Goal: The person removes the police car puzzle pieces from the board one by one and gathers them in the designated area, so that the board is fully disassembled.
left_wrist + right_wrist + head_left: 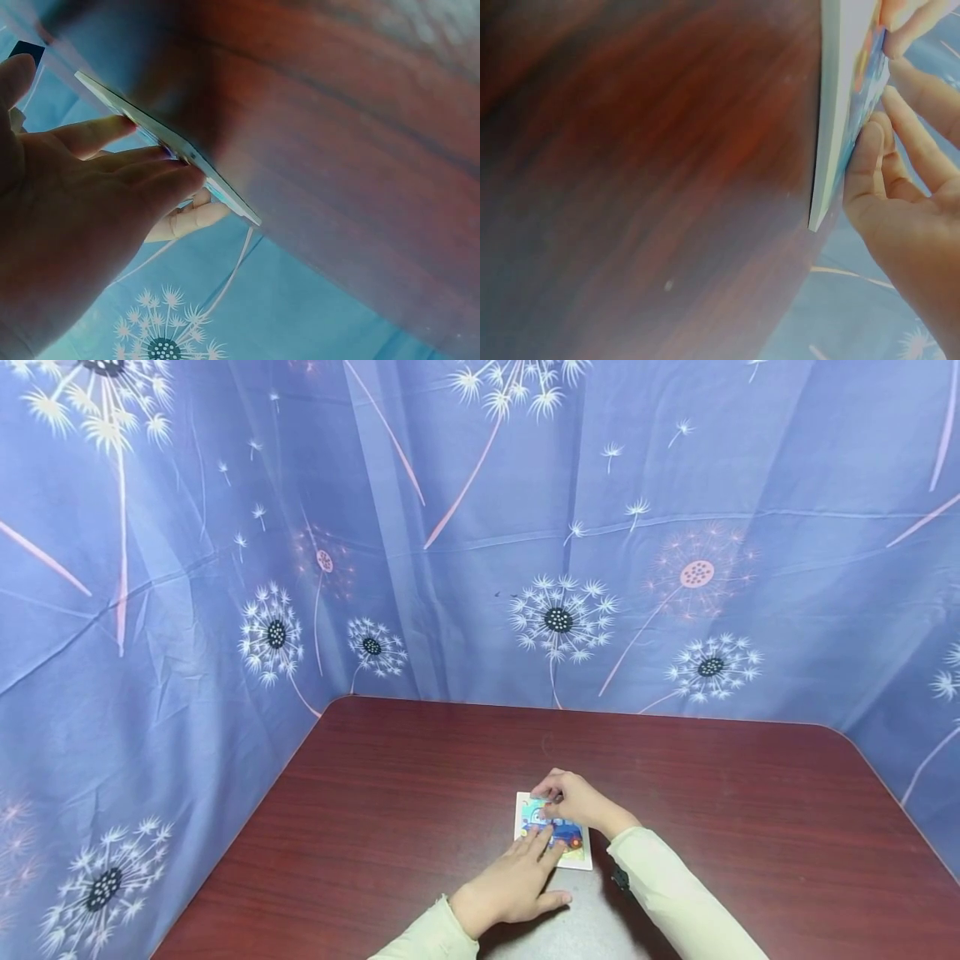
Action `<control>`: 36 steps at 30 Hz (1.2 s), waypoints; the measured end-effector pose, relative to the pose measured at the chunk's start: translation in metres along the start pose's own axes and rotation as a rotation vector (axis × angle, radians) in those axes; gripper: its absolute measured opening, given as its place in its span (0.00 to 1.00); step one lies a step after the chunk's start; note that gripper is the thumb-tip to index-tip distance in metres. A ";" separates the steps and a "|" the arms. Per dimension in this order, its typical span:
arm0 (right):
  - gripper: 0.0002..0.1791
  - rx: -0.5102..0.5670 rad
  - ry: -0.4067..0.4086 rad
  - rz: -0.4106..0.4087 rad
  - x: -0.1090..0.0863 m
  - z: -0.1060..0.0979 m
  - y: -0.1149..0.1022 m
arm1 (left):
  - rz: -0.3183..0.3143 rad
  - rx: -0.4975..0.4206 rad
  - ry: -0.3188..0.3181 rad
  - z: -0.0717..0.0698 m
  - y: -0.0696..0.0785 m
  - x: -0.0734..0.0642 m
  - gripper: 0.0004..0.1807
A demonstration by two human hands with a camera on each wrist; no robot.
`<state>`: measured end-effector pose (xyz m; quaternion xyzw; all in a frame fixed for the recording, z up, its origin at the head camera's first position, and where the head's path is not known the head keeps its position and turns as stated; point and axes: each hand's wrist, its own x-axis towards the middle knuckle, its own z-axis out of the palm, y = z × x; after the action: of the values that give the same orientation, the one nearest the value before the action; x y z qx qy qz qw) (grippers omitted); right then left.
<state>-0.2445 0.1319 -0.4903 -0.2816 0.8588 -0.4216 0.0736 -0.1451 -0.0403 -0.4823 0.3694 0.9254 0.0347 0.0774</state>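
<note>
A small, thin picture board (576, 862) with a white border and a blue car picture lies on the table. In the head view my left hand (510, 883) rests on its lower left part with fingers extended, the fingertips touching the picture. My right hand (581, 802) bends over the top edge, thumb and fingers bent down on the picture. From the right wrist view, the right thumb (866, 154) and fingertips meet the face of the board (829, 150); whether they pinch a loose part is hidden. The left wrist view shows the board (169, 135) edge-on beneath the left fingers.
The dark red wood-grain table (390, 777) extends around the board on all sides. A blue curtain (465, 610) with dandelion prints hangs along its back and left edges. A small black device (620, 878) sits at the right sleeve.
</note>
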 end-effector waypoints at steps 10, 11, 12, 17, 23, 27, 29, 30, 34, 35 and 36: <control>0.11 0.015 0.008 0.015 0.001 0.003 -0.001 | -0.002 -0.012 -0.011 -0.001 0.000 0.001 0.37; 0.11 0.015 0.008 0.019 0.001 0.003 -0.002 | -0.001 -0.014 -0.012 -0.001 0.000 0.001 0.37; 0.11 0.014 0.008 0.022 0.001 0.003 -0.002 | -0.001 -0.015 -0.012 -0.001 0.000 0.001 0.37; 0.12 0.001 0.008 0.020 0.002 0.003 -0.003 | 0.000 -0.025 -0.018 -0.002 -0.001 0.001 0.37; 0.12 0.007 0.015 0.023 0.004 0.005 -0.002 | 0.000 -0.035 -0.024 -0.002 -0.001 0.001 0.37; 0.14 0.012 0.026 0.020 0.004 0.005 -0.003 | 0.006 -0.034 -0.020 -0.003 -0.001 0.001 0.37; 0.14 0.018 0.030 0.017 0.004 0.005 -0.004 | 0.008 -0.037 -0.023 -0.003 -0.001 0.001 0.37; 0.14 0.021 0.031 0.015 0.004 0.005 -0.005 | 0.008 -0.037 -0.023 -0.003 -0.001 0.001 0.37; 0.12 0.043 0.043 0.033 0.003 0.004 -0.006 | 0.006 -0.042 -0.029 -0.005 -0.001 0.000 0.37; 0.11 0.052 0.045 0.041 0.003 0.004 -0.007 | 0.005 -0.046 -0.030 -0.005 -0.001 0.000 0.37; 0.11 0.061 0.048 0.049 0.003 0.004 -0.007 | 0.004 -0.050 -0.030 -0.006 0.000 0.000 0.37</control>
<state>-0.2425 0.1243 -0.4870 -0.2480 0.8538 -0.4521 0.0717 -0.1463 -0.0408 -0.4765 0.3697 0.9222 0.0525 0.1005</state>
